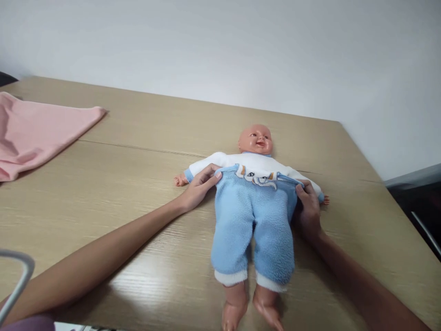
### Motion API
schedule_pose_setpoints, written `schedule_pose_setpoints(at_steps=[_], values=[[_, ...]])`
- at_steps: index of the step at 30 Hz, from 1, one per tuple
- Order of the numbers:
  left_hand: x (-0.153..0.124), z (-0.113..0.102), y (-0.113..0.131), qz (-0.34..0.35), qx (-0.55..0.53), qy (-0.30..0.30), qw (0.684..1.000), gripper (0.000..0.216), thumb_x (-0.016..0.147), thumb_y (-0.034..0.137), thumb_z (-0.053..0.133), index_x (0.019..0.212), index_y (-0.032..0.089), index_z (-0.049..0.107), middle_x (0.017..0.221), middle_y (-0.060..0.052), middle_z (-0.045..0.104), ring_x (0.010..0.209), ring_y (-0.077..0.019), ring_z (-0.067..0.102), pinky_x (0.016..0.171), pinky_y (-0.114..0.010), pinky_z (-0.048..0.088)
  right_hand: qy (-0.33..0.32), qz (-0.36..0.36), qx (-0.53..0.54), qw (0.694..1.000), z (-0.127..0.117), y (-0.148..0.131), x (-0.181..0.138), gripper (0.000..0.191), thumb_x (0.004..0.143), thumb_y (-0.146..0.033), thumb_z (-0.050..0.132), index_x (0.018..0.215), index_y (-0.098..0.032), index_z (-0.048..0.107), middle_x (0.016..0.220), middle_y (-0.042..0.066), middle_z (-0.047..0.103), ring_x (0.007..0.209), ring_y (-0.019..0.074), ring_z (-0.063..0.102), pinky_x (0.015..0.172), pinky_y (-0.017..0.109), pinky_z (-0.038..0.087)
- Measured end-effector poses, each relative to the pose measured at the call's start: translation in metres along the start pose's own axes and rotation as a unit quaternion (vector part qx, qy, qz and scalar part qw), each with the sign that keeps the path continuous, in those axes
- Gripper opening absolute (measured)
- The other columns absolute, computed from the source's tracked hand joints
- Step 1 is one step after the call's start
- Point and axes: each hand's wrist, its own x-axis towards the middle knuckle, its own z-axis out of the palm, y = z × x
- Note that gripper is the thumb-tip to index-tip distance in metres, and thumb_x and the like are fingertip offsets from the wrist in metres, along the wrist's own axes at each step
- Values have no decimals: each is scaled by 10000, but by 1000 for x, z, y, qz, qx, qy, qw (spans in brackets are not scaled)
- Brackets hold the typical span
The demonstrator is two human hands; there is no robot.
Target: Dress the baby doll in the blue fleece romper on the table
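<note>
A baby doll (255, 140) lies on its back on the wooden table, head away from me and bare feet toward me. It wears a white top (220, 159) with blue cuffs and fuzzy light-blue pants (234, 230) with white hems and an animal face at the waist. My left hand (203, 184) pinches the left end of the pants' waistband. On the other side, my right hand (308, 204) grips the right end, thumb on top. The waistband is stretched wide between both hands across the doll's belly. Part of my right hand is hidden behind the pants.
A pink cloth (44, 133) lies on the wooden table (144, 170) at the far left. A white curved tube (24, 262) shows at the lower left. Beyond the table stands a pale wall (220, 50); a dark object (420, 202) is past the right edge.
</note>
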Motion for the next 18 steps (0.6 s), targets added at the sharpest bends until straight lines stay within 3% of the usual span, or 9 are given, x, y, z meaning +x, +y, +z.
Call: schedule_pose_setpoints(at_steps=[4, 7, 11, 15, 18], values=[[0, 3, 4, 8, 21, 7, 1000, 425, 1000, 617, 771, 981, 202, 683, 930, -8, 615, 876, -190, 532, 860, -312, 430, -27, 13, -75, 997, -5, 5, 9, 373, 963, -613, 801, 988, -287, 623, 767, -58, 552, 680, 177, 464, 611, 299, 385], [-1, 4, 4, 17, 42, 24, 999, 447, 993, 637, 768, 961, 201, 675, 925, -9, 610, 881, -194, 524, 858, -315, 422, -63, 10, -115, 991, -6, 7, 12, 379, 969, -624, 792, 1024, -276, 654, 845, -36, 635, 769, 191, 544, 685, 312, 434], [-3, 4, 2, 29, 61, 56, 996, 433, 1004, 635, 755, 1015, 207, 691, 929, -6, 623, 879, -196, 523, 850, -313, 413, -39, -20, -150, 988, -3, 10, 7, 330, 1001, -585, 758, 1032, -268, 672, 922, -10, 664, 878, 217, 603, 826, 352, 487], [-5, 7, 3, 33, 70, 91, 993, 429, 1000, 633, 765, 1091, 220, 690, 951, -10, 660, 890, -201, 544, 841, -312, 418, 9, -93, -185, 978, 5, 0, -2, 278, 1038, -487, 712, 1210, -278, 651, 1185, 53, 701, 1104, 273, 648, 1040, 441, 502], [-8, 9, 5, 46, 79, 105, 990, 435, 995, 636, 770, 1082, 220, 678, 978, -17, 663, 917, -206, 560, 860, -315, 433, 9, -191, -249, 949, 25, -26, -1, 297, 1043, -383, 693, 1318, -293, 628, 1372, 96, 671, 1269, 313, 615, 1166, 506, 460]])
